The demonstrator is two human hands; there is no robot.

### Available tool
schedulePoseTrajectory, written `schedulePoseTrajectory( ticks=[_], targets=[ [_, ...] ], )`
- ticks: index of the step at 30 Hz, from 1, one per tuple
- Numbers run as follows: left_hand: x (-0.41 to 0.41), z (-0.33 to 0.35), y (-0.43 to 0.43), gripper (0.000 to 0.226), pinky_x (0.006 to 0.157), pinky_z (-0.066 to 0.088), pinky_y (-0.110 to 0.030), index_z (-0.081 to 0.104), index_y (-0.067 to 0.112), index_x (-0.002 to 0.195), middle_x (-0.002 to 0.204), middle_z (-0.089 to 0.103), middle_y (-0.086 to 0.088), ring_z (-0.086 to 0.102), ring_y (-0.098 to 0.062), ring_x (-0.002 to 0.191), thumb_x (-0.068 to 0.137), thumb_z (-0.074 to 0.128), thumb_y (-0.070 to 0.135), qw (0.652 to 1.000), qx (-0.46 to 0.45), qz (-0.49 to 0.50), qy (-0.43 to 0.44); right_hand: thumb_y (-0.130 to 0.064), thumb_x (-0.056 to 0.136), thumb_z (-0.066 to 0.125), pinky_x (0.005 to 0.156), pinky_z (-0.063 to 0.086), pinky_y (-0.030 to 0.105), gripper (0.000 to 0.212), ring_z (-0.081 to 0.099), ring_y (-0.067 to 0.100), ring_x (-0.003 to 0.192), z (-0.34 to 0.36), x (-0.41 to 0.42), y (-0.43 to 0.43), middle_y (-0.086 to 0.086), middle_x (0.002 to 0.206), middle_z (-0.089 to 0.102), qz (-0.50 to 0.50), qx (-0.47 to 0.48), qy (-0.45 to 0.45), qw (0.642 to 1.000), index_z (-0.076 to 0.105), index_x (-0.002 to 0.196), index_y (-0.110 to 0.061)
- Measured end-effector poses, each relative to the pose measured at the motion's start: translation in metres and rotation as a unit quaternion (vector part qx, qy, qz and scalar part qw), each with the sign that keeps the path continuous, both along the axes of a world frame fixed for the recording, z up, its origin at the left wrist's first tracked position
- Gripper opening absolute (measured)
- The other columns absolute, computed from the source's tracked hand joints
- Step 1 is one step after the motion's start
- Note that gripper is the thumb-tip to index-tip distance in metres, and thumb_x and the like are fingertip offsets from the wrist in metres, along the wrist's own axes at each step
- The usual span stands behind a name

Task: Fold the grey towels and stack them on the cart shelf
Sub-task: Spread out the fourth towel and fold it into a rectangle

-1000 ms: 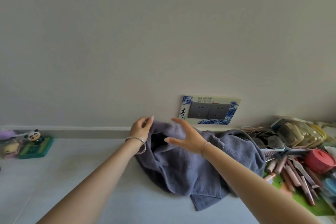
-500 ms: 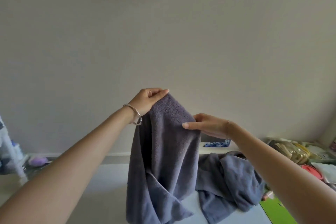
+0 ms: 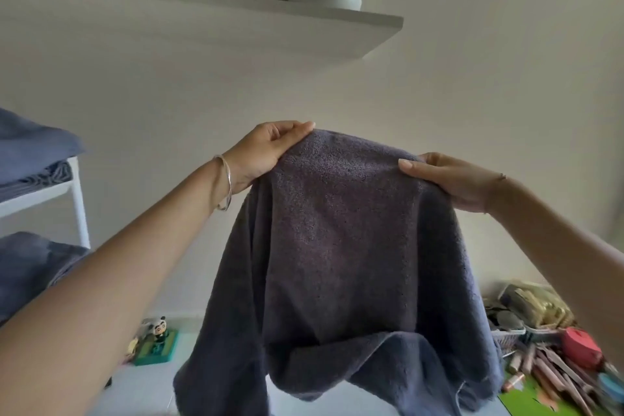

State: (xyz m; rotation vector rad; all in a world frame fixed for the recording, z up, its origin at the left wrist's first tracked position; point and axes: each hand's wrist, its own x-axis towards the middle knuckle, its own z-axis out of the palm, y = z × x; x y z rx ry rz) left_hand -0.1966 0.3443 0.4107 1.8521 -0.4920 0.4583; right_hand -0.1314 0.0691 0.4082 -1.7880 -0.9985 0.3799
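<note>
Grey terry towel point(image 3: 337, 246) draped, rumpled; both hands pinching top edge.

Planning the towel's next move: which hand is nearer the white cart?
Left. The left hand grips the grey towel on the side toward the white cart; the right hand grips its opposite end, farther off.

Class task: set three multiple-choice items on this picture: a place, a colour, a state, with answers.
1. The panda figurine stands: A in a hand; B lower left of the grey towel; C right of it.
2. The round container at far right is: A red; B white; C yellow.
3. The grey towel is: A folded flat; B lying bunched; C held up, hanging.
Answers: B, it stands beside the towel's lower left edge; A, its lid and side show red; C, the left hand and right hand grip its top edge.
</note>
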Motion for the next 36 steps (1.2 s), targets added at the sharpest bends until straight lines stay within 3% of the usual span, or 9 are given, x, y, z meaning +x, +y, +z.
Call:
schedulePoseTrajectory(
  ticks=[7,11,15,19,23,26,28,31,36],
  targets=[
    [-0.023,-0.036,0.001,0.039,0.08,0.054,-0.02,0.068,0.012,0.104,0.099,0.072,-0.004,0.068,-0.013,0.087,0.094,0.044,0.041,0.996,0.013,-0.007,0.093,-0.069,0.039,0.081,0.057,0.053,0.021,0.065,0.069,0.014,0.066,-0.021,-0.022,0.001,0.006,0.074,0.072,-0.024,-0.085,0.001,0.996,0.075,0.07,-0.012],
    [-0.007,-0.123,0.002,0.048,0.083,0.054,-0.021,0.067,0.005,0.108,0.105,0.07,-0.01,0.068,-0.014,0.088,0.091,0.049,0.046,0.979,0.04,0.019,0.197,-0.06,0.066,0.07,0.067,0.054,0.024,0.053,0.069,0.021,0.078,-0.097,-0.013,0.005,0.009,0.083,0.073,-0.092,-0.189,0.024,0.977,0.074,0.077,-0.009],
    [0.014,-0.239,-0.001,0.077,0.081,0.047,-0.031,0.069,0.007,0.093,0.085,0.066,0.0,0.057,-0.014,0.075,0.066,0.057,0.079,0.945,0.121,0.048,0.3,-0.05,0.079,0.067,0.057,0.041,0.013,0.036,0.058,0.004,0.061,-0.197,-0.01,0.007,-0.016,0.059,0.063,-0.124,-0.306,0.06,0.942,0.063,0.056,-0.022],
    [0.025,-0.31,-0.012,0.045,0.056,0.026,-0.028,0.048,0.02,0.065,0.058,0.029,0.007,0.026,-0.011,0.055,0.084,0.054,0.06,0.924,0.174,0.073,0.334,-0.059,0.074,0.068,0.059,0.034,0.019,0.041,0.048,0.004,0.06,-0.27,0.002,0.008,-0.014,0.058,0.052,-0.152,-0.367,0.074,0.915,0.054,0.055,-0.025],
    [0.043,-0.339,-0.015,0.055,0.048,0.018,-0.025,0.035,0.021,0.046,0.053,0.02,0.009,0.018,-0.01,0.05,0.089,0.056,0.048,0.932,0.145,0.097,0.317,-0.058,0.072,0.07,0.065,0.041,0.019,0.039,0.056,0.004,0.065,-0.305,0.018,0.003,-0.01,0.066,0.062,-0.182,-0.315,0.135,0.922,0.061,0.06,-0.022],
    [0.06,-0.358,-0.01,0.054,0.051,0.017,-0.029,0.022,0.022,0.054,0.053,0.019,0.005,0.02,-0.015,0.053,0.088,0.06,0.041,0.926,0.172,0.173,0.289,-0.053,0.077,0.069,0.065,0.041,0.018,0.04,0.052,0.005,0.063,-0.327,0.036,-0.002,-0.007,0.064,0.057,-0.22,-0.252,0.115,0.935,0.065,0.067,-0.014],
    [0.072,-0.374,-0.007,0.047,0.056,0.026,-0.03,0.033,0.02,0.054,0.055,0.037,-0.002,0.037,-0.024,0.06,0.089,0.058,0.04,0.894,0.226,0.257,0.288,-0.041,0.082,0.068,0.073,0.048,0.02,0.031,0.059,0.007,0.074,-0.343,0.051,-0.011,-0.006,0.075,0.064,-0.244,-0.208,0.099,0.942,0.07,0.088,-0.011],
    [0.083,-0.393,-0.014,0.029,0.087,0.04,-0.032,0.059,0.02,0.108,0.116,0.059,-0.005,0.049,-0.029,0.112,0.092,0.051,0.042,0.823,0.336,0.321,0.326,-0.031,0.085,0.068,0.094,0.047,0.027,0.033,0.061,0.014,0.095,-0.37,0.063,-0.034,0.0,0.099,0.066,-0.266,-0.218,0.092,0.934,0.067,0.108,-0.007],
    [0.11,-0.433,-0.071,0.047,0.101,0.037,-0.035,0.047,0.018,0.13,0.137,0.046,-0.005,0.039,-0.025,0.127,0.093,0.045,0.048,0.851,0.365,0.185,0.329,-0.035,0.089,0.061,0.064,0.049,0.021,0.022,0.06,0.016,0.085,-0.425,0.069,-0.077,0.002,0.098,0.062,-0.283,-0.286,0.247,0.882,0.063,0.099,-0.015]
  ],
)
